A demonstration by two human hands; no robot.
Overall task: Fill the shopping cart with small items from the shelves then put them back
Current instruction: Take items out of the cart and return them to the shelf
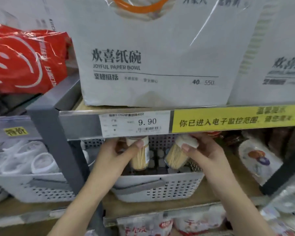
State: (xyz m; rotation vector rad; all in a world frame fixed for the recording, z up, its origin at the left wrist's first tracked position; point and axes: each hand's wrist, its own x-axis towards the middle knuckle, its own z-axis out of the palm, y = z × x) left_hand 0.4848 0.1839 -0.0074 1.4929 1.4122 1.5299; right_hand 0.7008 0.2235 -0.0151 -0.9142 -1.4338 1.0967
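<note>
At the bottom of the frame, packets with red print (162,225) lie on the lowest shelf. Above them, 2 bare forearms reach up to a white perforated basket (160,186) at centre frame. The left hand (114,154) curls its fingers and thumb round a clear toothpick jar (140,155) with a white cap, held nearly upright above the basket. The right hand (204,152) grips a second toothpick jar (175,155), tilted, its cap toward the upper right under the thumb. Both jars sit just beneath the shelf edge, whose price tag (134,123) reads 9.90 beside a yellow notice strip (237,120). At left, another basket (41,186) holds stacked white cups. On the upper shelf stands a white pack (152,65) printed JOYFUL PAPER BOWL, 40 and 550, with a red plastic bag (24,58) at upper left.
</note>
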